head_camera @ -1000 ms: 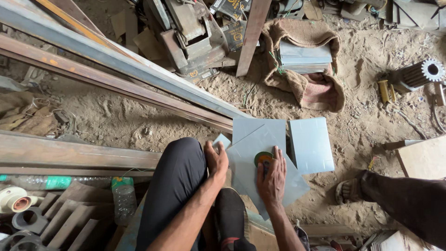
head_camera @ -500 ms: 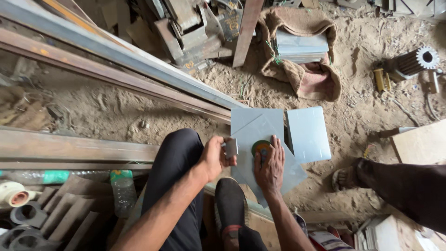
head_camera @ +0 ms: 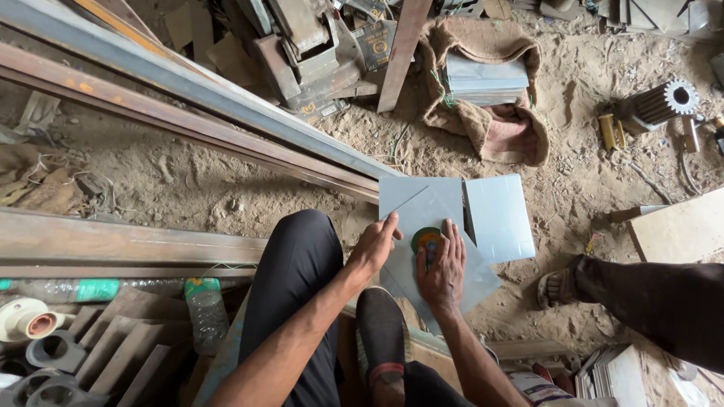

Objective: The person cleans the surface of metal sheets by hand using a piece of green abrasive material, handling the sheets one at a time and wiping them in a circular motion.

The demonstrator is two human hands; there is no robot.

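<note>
Where the grey metal sheet [head_camera: 422, 207] lies flat on the sandy ground [head_camera: 188, 181], its smooth, dull surface shows square corners and a thin scratched line near the top. The right hand [head_camera: 443, 265] rests open on it, palm down, fingers spread over a small round disc [head_camera: 427, 240] coloured green and orange. Just left of that, the left hand [head_camera: 375, 245] is curled at the sheet's edge, pinching something too small to tell. A second grey sheet [head_camera: 499, 217] lies just right of the right hand. Beyond the hands run long rusty steel beams [head_camera: 188, 90], with a brown sack [head_camera: 498, 128] farther off.
</note>
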